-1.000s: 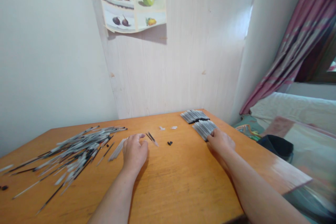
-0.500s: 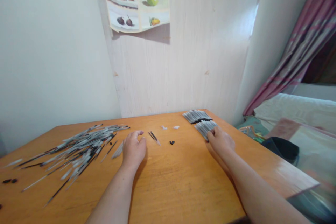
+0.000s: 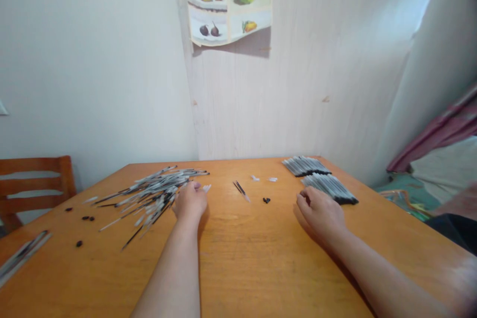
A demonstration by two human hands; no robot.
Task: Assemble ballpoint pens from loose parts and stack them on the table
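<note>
My left hand [image 3: 191, 202] is at the right edge of a loose pile of pen refills [image 3: 160, 190], its fingers bent downward. Its fingertips are hidden, so what they hold does not show. Several pale tube ends [image 3: 206, 188] stick out just beyond it. My right hand [image 3: 321, 209] hovers in front of a neat row of refills [image 3: 326, 185] with black ends. Its fingers are loosely curled with a gap at the thumb, and nothing shows between them. Behind that row lies a second row of refills [image 3: 303, 164].
Two dark-tipped refills [image 3: 240, 189] lie mid-table, near small black caps [image 3: 266, 200] and short white pieces [image 3: 273, 179]. More black pieces [image 3: 85, 218] and a few refills [image 3: 24, 256] are on the left. A wooden chair [image 3: 33, 179] stands beyond the table [image 3: 238, 268].
The view has turned left. My left hand has moved left, over to the pile and the pale tubes. My right hand has drawn back from the front row of refills.
</note>
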